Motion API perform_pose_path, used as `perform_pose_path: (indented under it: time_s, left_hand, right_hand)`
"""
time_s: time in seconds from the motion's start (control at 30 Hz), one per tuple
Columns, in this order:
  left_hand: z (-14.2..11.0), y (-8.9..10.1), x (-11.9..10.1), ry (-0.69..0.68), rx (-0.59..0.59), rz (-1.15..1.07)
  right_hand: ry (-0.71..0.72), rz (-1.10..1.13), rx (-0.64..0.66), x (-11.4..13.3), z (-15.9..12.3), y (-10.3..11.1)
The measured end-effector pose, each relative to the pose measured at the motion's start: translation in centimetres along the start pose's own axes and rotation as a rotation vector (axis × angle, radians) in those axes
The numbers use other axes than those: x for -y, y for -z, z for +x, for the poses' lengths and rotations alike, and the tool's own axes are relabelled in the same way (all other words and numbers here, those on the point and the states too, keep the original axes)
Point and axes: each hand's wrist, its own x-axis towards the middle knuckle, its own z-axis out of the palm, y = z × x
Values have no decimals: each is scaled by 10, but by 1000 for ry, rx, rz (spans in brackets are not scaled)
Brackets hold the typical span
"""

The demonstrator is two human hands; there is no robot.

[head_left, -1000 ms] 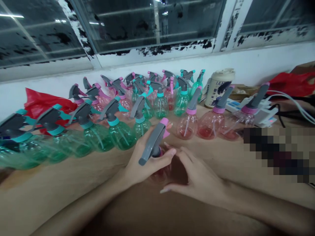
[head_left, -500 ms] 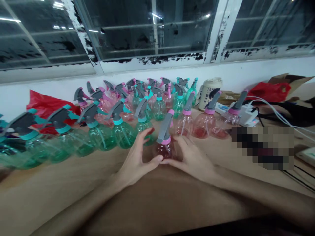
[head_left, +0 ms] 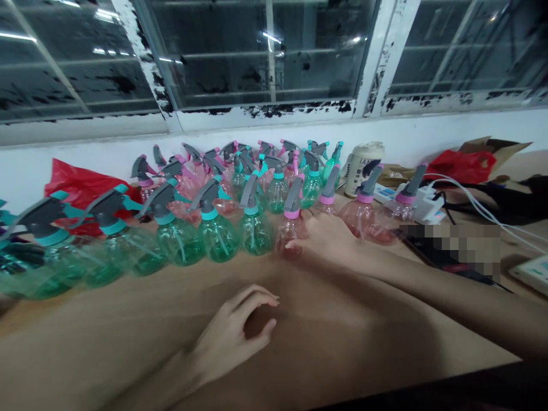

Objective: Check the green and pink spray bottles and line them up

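Note:
My right hand (head_left: 327, 237) grips a pink spray bottle (head_left: 291, 228) by its round body, thumb in front and fingers behind it. The bottle stands upright on the table, its grey trigger head and pink collar uncovered. Just left of it is a green spray bottle (head_left: 256, 234) with a turquoise collar. Over the bare tabletop nearer to me, my left hand (head_left: 237, 328) is empty, fingers curved and apart from the thumb. Behind my right hand, another pink spray bottle (head_left: 327, 200) is partly covered.
Several green spray bottles (head_left: 182, 242) line the left, with more pink and green ones behind. Two pink bottles (head_left: 362, 214) stand to the right. A paper cup (head_left: 363, 168), a white power strip (head_left: 428, 205), cables, a dark phone-like object (head_left: 432, 245) and red bags (head_left: 460, 165) lie around.
The pink spray bottle has moved from between both hands, away from me, to beside the green one. My left hand has let go and drawn back; my right hand has stayed on the bottle.

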Motion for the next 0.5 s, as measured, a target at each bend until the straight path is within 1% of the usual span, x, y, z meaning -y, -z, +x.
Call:
perform_pose_path:
  time_s: [0.1,0.17,0.23,0.3,0.37,0.43,0.5]
  left_hand:
    - [7,-2,0,42,-14,82]
    - [16,-1,1,98,-28,217]
    - [28,2,4,121,-33,442]
    - [41,6,6,104,-44,708]
    - [51,9,10,90,-55,898]
    - [59,11,14,120,-49,982]
    - [63,13,18,175,-23,990]
  right_hand:
    - [-21,-27,41,2,4,6]
    - [-28,-38,57,2,6,8]
    - [-33,-46,62,2,7,8]
    - [-37,-47,65,2,8,8]
    - [-40,-45,70,3,9,9]
    - [-43,-40,78,3,10,9]
    - [-49,-33,88,4,11,10]
